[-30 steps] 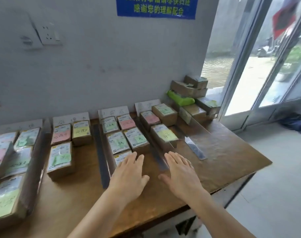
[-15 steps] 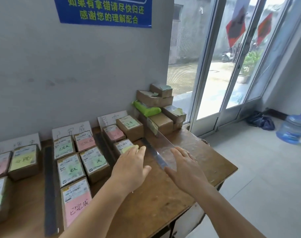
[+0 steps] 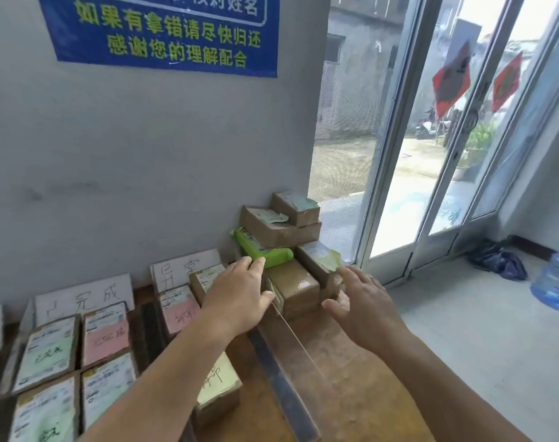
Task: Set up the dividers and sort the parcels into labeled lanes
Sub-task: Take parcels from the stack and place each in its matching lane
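A pile of brown parcels with a green pouch stands at the table's back right corner. Its front brown box lies between my hands. My left hand hovers with straight fingers over the box's left side, fingertips near the green pouch. My right hand is spread open just right of the box, holding nothing. A clear upright divider on a dark base runs from the box toward me. Sorted parcels lie in lanes at left behind white label cards.
The wooden table ends at the right, with tiled floor beyond. Glass doors stand behind the pile. A blue water jug and a dark bag sit on the floor. A second dark divider strip separates the lanes.
Both hands have moved forward from the table's middle to the pile at the back right corner. The view has turned right and up.
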